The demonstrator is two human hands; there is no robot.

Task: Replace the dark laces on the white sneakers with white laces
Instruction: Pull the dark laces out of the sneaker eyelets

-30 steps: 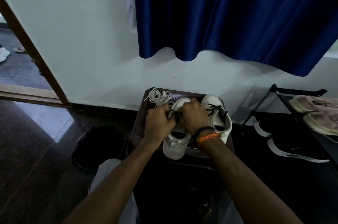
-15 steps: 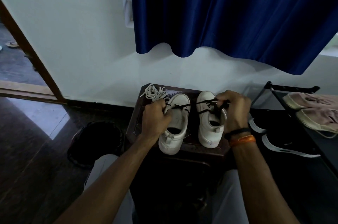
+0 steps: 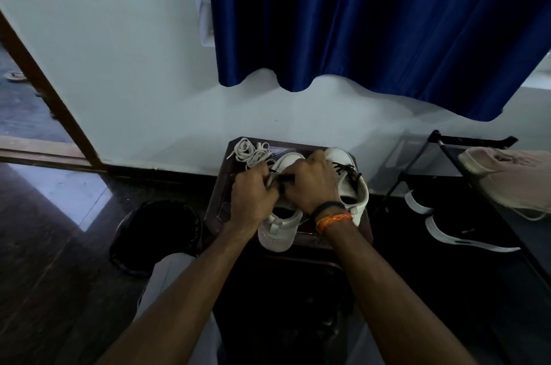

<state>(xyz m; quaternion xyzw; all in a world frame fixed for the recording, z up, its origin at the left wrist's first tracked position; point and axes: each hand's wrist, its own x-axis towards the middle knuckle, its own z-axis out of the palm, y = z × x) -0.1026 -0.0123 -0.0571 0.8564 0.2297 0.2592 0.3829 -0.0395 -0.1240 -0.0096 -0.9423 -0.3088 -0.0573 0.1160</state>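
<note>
On the dark wooden surface (image 3: 222,186) set against the white wall: two white sneakers, side by side, toes to the wall, heels toward the person. Left sneaker (image 3: 278,230): nearer the viewer, throat largely covered by both hands; heel and collar visible. Right sneaker (image 3: 353,189): touching or just beside the first, its dark lace (image 3: 347,171) still threaded across the eyelets. Left hand (image 3: 253,196): fingers curled over the throat of the left sneaker, pinching a pale part at the lacing area, either tongue or lace, which one cannot be told. Right hand (image 3: 311,183): fingers curled, knuckles up, meeting the left hand at the same spot, with a short dark strand, apparently lace, showing between the two hands; the exact grip is hidden. Right wrist: one dark band (image 3: 328,207) and one orange band (image 3: 333,220). White laces (image 3: 252,151): loose tangled bundle at the far left corner of the surface, just beyond the left hand, near the toe of the left sneaker. Above: blue curtain (image 3: 372,22) hanging down the wall. Right of the surface: black shoe rack (image 3: 447,150), carrying a pink shoe (image 3: 507,174) on its upper tier and black shoes with white soles (image 3: 465,238) lower down. Left of the surface: dark round bin (image 3: 155,233) on the glossy dark floor (image 3: 44,245). Far left: brown door frame (image 3: 44,90).
</note>
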